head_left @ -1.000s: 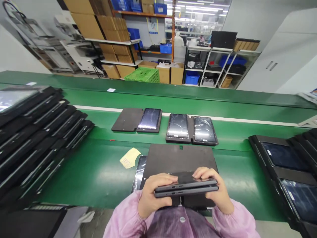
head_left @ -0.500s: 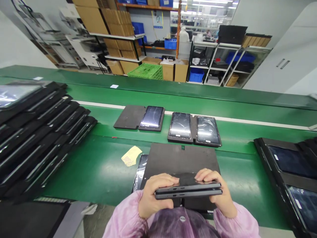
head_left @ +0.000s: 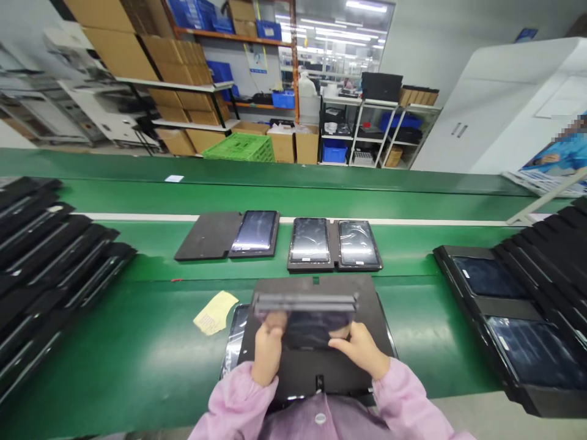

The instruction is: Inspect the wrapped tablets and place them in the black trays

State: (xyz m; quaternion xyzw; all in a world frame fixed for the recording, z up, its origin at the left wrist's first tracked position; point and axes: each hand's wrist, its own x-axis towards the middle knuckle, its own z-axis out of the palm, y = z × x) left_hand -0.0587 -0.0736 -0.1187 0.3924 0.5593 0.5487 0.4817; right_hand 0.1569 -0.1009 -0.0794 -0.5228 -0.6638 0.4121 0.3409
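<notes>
a factory workshop, with a long green workbench (head_left: 147, 318), stacked cardboard boxes (head_left: 178, 58) and storage shelving (head_left: 362, 131)

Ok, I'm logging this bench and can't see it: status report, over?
Left hand and right hand gripping stacked tablets, blurred. Dark board beneath. Yellow note off to the left, clear of both hands.

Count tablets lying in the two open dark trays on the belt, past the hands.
3. One tablet in the left tray's right half; a second and a third side by side in the right tray. None look hidden there.
</notes>
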